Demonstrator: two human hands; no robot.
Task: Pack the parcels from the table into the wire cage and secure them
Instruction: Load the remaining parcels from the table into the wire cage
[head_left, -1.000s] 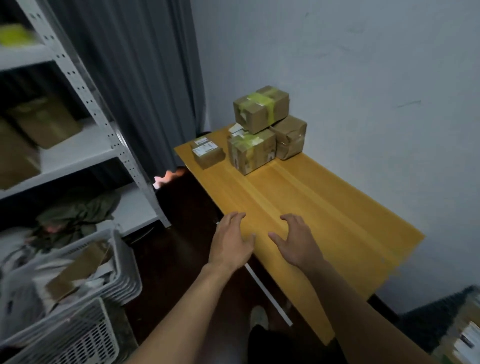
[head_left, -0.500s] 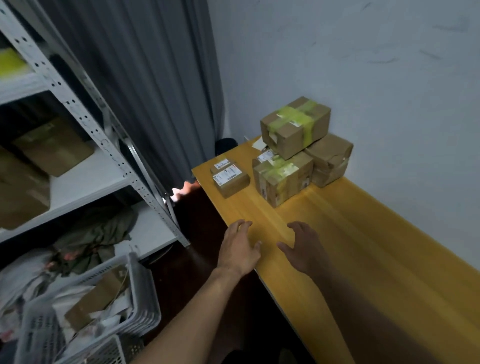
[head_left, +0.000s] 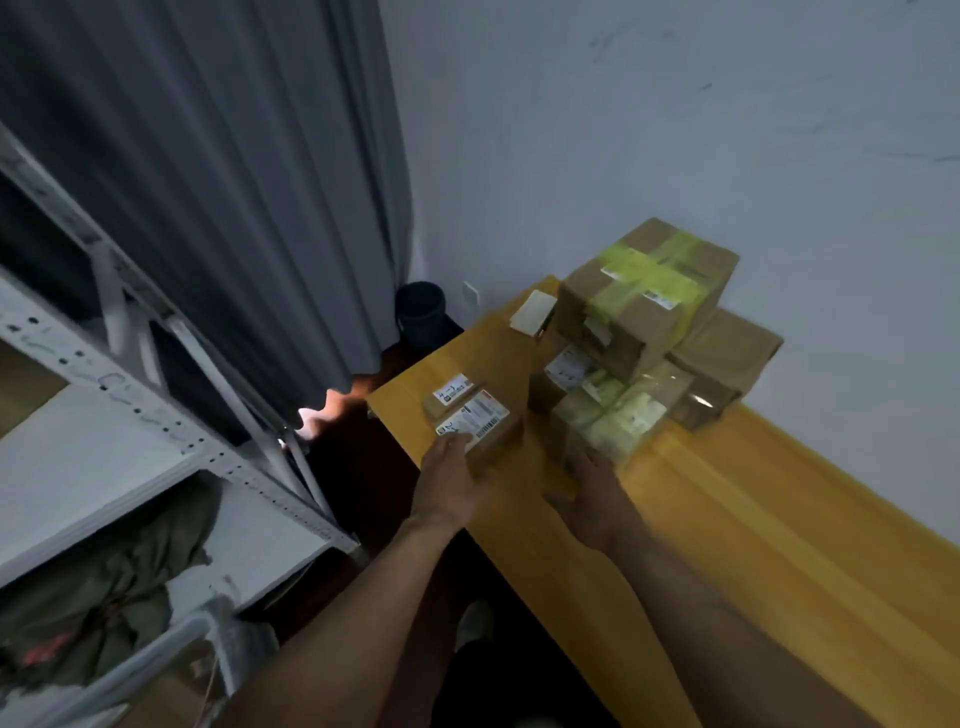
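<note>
1. Left hand (head_left: 451, 480), fingers fairly straight, touches the small labelled parcel (head_left: 480, 423) by the table's (head_left: 779, 545) left edge.
2. Right hand (head_left: 592, 491) is at the green-taped parcel stack (head_left: 639, 312) against the wall; too blurred to tell its grip.

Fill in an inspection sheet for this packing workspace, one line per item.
Surface: yellow wooden table against the wall.
Job's things: small labelled parcel near the edge; top green-taped parcel, lower green-taped parcel and brown parcel piled in the far corner.
Clutter: white flat item beside the pile.
Hands: left hand touches the small labelled parcel, grip unclear; right hand open at the lower green-taped parcel.
Cables: nothing seen.
Surroundings: grey curtain, white shelf rack, white basket, dark bin.
</note>
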